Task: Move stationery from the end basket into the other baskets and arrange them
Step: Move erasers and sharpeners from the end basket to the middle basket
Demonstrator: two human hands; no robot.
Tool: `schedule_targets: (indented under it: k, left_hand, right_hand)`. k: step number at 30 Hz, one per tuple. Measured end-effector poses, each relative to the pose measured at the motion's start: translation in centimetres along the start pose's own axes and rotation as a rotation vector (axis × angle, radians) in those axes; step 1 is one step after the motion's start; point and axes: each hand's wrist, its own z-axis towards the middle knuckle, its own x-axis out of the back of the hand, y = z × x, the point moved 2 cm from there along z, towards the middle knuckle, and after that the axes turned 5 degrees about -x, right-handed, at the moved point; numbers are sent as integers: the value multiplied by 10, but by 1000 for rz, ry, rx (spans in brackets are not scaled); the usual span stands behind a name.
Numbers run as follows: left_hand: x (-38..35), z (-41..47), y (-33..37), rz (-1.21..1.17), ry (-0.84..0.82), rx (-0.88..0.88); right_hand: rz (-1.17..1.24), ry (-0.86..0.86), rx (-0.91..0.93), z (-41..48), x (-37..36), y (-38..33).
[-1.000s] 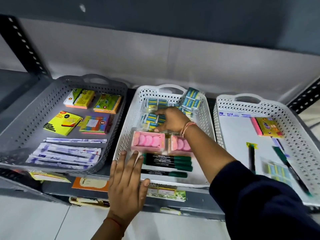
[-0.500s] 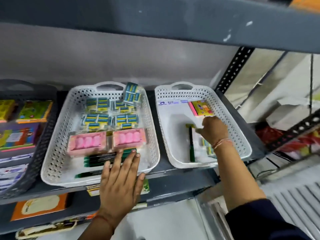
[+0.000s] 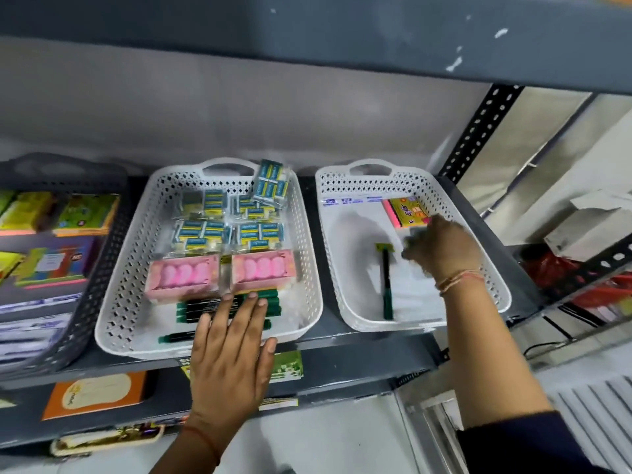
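Three baskets stand on a grey shelf. The white middle basket [image 3: 113,323] holds blue-and-yellow eraser packs [image 3: 212,230], two pink boxes [image 3: 183,275] and green markers [image 3: 191,307]. My left hand [image 3: 232,354] lies flat, fingers spread, on its front rim. The white end basket [image 3: 492,289] on the right holds one green marker [image 3: 386,285], an orange-and-pink sticky pad [image 3: 407,212] and a long white strip [image 3: 352,200] at the back. My right hand [image 3: 444,249] reaches into it, fingers curled down just in front of the pad. It is blurred, and what lies under it is hidden.
A dark grey basket [image 3: 99,268] with colourful pads stands at the left, partly cut off. The upper shelf [image 3: 307,35] hangs close overhead. A perforated post [image 3: 478,131] rises behind the end basket. An orange notebook [image 3: 95,393] lies on the lower shelf.
My right hand left the eraser packs in the middle basket and went into the end basket, then shifted back toward the pad. The view swung right. My left hand stayed on the rim.
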Motion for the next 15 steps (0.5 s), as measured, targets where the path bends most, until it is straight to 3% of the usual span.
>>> schedule_targets:
  k: [3, 7, 11, 15]
  left_hand:
    - [3, -4, -12, -21, 34, 47]
    - [2, -14, -36, -45, 74, 112]
    - [1, -22, -55, -33, 82, 135]
    - [-3, -26, -60, -23, 77, 128]
  right_hand:
    - [190, 101, 395, -3, 23, -49]
    - [266, -133, 824, -10, 9, -133]
    - [112, -347, 904, -8, -38, -187]
    - [18, -443, 908, -2, -69, -199]
